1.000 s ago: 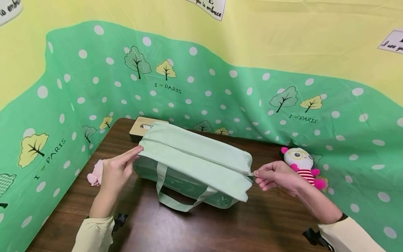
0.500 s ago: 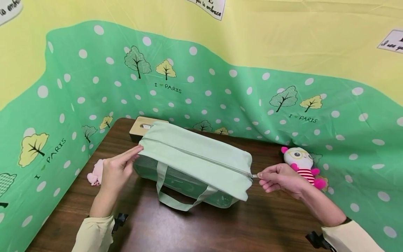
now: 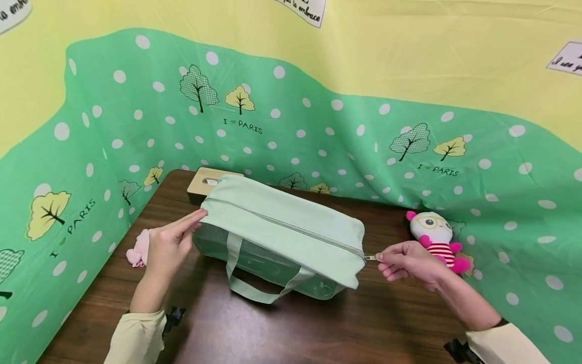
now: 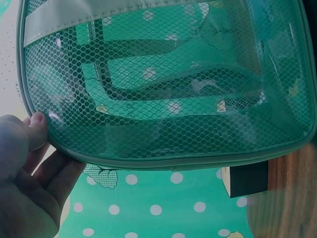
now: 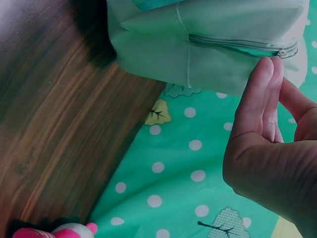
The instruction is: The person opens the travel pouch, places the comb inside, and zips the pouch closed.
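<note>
A pale green zip-top bag with see-through mesh sides stands upright on the table, its strap handle hanging down the front. At its top left corner my left hand pinches the edge. The left wrist view shows the thumb on the mesh end panel and the fingers at the rim. At the other end, my right hand pinches the zipper pull between thumb and fingers. Along the top the zipper is closed. In the right wrist view the zipper slider sits where a gap continues down the end panel.
Behind the bag's left end stands a box with a light wooden top, partly covered. A pink plush toy lies left of my left hand. Right of the bag is a panda plush. A patterned green and yellow cloth hangs behind the table.
My right hand has drawn the zipper pull to the right and slightly down, past the bag's top right end. The small gap at that end of the top has closed. My left hand stays put.
</note>
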`<state>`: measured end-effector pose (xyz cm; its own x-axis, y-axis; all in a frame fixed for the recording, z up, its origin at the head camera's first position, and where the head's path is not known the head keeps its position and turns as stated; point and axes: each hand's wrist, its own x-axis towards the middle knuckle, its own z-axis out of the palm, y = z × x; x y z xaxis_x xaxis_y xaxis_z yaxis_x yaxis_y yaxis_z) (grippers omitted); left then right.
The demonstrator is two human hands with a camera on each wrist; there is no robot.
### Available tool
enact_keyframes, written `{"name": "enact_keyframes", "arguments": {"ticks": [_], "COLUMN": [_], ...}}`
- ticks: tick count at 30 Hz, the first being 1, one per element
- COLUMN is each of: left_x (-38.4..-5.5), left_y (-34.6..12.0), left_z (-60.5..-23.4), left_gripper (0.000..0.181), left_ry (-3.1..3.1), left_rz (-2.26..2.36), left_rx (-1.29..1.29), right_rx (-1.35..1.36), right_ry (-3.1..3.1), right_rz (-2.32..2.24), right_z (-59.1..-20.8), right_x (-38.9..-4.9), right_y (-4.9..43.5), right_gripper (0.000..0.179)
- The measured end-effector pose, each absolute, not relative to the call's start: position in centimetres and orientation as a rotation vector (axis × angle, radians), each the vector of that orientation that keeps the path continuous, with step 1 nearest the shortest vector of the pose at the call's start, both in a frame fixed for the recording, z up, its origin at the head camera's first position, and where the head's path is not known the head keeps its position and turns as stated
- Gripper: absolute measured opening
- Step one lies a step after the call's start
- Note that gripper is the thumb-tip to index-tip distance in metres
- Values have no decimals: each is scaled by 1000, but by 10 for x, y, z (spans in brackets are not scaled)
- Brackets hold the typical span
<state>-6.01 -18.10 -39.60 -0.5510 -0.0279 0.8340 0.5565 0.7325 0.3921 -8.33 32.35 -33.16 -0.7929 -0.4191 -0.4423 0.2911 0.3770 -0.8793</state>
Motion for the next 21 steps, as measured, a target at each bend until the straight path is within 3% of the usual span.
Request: {"name": "enact_keyframes", "arguments": {"ticks": [21], "left_x": [-60], "left_y": [-180], "left_z": [-396], "left_gripper": [44], "left_ry": [-2023], "left_rz": [-808], "left_rx": [-391], "right_rx": [-45], "right_ry": [2098], "right_rz": [-1450], "right_z": [-355], "right_x": [-83], "right_y": [326], "right_gripper": [17]}}
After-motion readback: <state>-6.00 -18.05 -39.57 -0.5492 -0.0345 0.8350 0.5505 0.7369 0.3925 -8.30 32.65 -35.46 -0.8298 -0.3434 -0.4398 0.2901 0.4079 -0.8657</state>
